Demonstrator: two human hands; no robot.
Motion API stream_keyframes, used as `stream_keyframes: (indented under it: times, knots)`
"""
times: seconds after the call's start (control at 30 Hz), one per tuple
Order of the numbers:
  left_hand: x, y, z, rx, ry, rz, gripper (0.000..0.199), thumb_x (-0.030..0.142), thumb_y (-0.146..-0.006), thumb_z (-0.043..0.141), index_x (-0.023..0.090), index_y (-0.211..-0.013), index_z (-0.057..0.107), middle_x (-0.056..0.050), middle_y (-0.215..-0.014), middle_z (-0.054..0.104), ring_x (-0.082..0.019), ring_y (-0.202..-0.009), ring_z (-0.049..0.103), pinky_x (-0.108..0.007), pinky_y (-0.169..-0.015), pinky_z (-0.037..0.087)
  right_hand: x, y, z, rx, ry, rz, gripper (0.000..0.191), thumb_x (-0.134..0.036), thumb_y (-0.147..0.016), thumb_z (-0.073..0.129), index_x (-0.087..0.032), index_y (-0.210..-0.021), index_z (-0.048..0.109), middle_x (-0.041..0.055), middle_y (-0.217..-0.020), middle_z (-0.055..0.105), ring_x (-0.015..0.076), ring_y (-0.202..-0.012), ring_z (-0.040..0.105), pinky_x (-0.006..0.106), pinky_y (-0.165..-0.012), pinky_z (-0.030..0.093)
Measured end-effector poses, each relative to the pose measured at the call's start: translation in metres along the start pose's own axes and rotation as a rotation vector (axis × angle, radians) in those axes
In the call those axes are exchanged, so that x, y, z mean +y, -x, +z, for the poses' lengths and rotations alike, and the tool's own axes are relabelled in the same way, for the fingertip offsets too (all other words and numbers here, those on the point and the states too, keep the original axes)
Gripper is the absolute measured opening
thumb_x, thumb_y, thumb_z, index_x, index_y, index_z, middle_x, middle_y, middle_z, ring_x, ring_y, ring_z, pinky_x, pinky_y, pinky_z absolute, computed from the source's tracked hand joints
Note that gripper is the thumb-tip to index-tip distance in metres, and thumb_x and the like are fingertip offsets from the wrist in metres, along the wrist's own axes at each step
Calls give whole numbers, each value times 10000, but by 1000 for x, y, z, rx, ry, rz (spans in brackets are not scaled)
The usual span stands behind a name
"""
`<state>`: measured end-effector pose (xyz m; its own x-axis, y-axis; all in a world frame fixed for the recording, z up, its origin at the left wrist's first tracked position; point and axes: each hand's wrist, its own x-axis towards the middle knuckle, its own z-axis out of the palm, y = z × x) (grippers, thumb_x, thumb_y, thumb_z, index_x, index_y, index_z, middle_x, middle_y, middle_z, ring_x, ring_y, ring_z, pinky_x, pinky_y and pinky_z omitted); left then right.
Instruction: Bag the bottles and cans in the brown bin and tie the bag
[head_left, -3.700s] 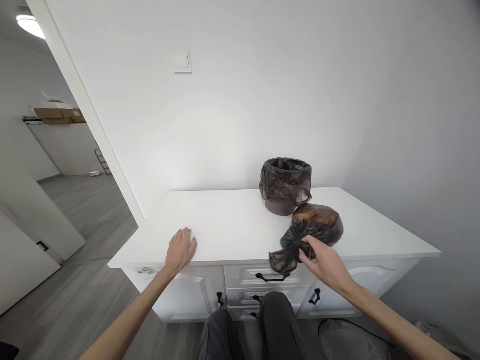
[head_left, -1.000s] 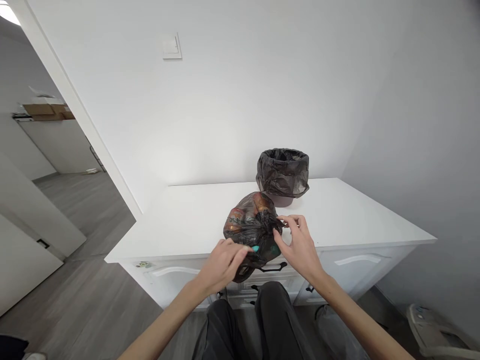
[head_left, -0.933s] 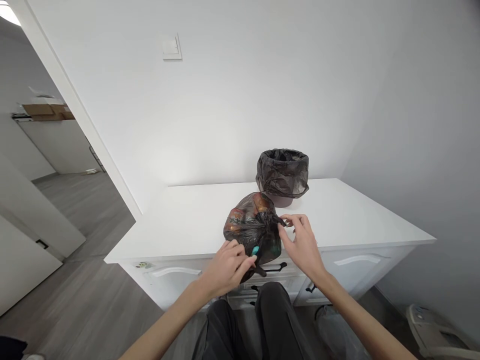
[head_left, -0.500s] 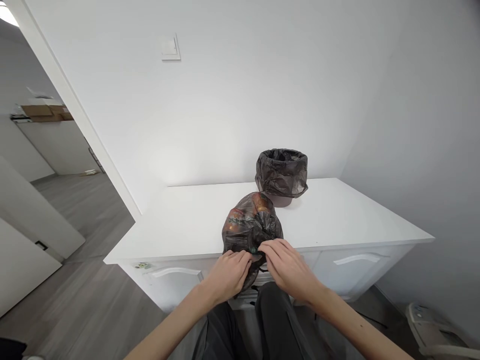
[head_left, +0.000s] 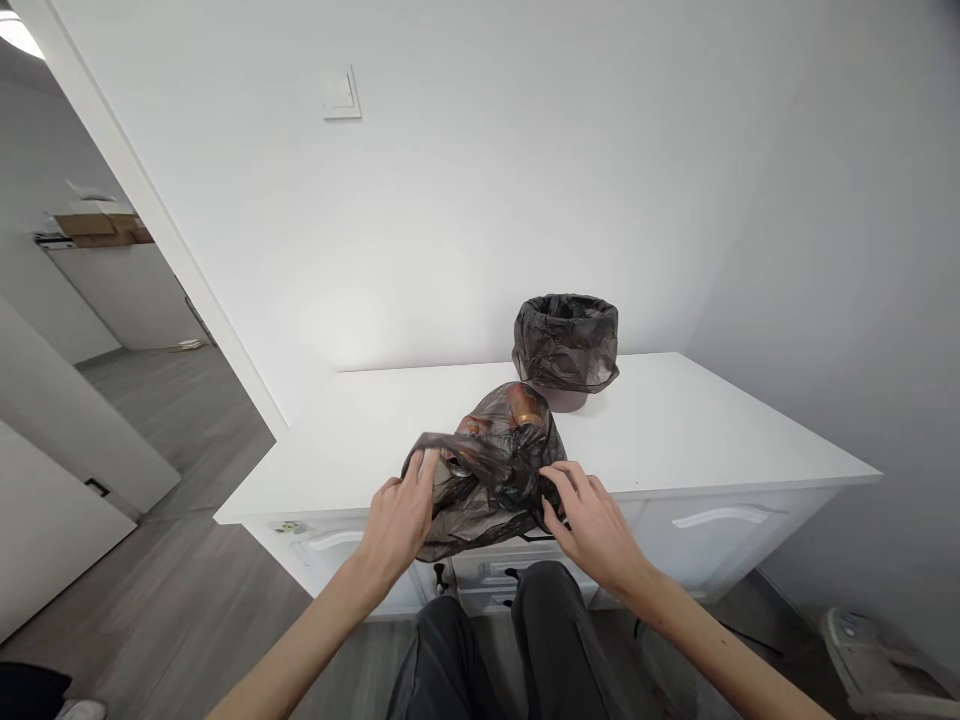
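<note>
A thin, see-through black trash bag (head_left: 491,500) lies at the front edge of the white cabinet top, its mouth pulled wide toward me. Inside it, orange-red cans (head_left: 525,404) show through the film, and a metal can end is visible in the opening. My left hand (head_left: 399,518) has the left side of the rim, fingers hooked at its edge. At the right side of the mouth, my right hand (head_left: 589,515) pinches the plastic between thumb and fingers.
Behind the bag, a small bin (head_left: 566,345) lined with another black bag stands near the wall. The white cabinet (head_left: 720,430) has drawers at my knees. A doorway is on the left, and a pale plastic object (head_left: 874,660) sits on the floor at lower right.
My hands have moved apart, the left going left and up. The bag's gathered neck has spread into a wide opening. The lined bin stays put.
</note>
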<state>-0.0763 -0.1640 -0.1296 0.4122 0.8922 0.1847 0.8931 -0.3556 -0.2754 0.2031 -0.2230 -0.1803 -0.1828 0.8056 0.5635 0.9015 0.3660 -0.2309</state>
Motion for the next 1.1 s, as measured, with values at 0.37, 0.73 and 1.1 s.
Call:
stream_keyframes:
  times: [0.37,0.73,1.1]
  knots:
    - [35,0,-4,373,255,284,387,134,-966,425,191,-1305,604,-132,-1251,681,-277,-1135,633,-478,-1044,471,25,-9,27,274,-674,461,175,-338,-943,519,-217,-1067,545,51,-960,583,192,-838,594,334,-764,509]
    - [35,-76,28,43,269,-34,367,387,-1035,392,109,-1107,621,-216,-1131,650,-353,-1057,637,-471,-925,485,83,-46,59,22,-1043,624,385,-522,-841,635,-198,-1028,545,-12,-780,581,148,-641,538,267,-575,416]
    - [-5,-20,16,-33,369,23,365,483,-1002,446,199,-1187,584,-130,-1077,673,-285,-898,690,-367,-715,523,80,-47,57,-73,-1012,552,290,-458,-850,613,-198,-969,563,-6,-750,595,152,-637,556,282,-610,455]
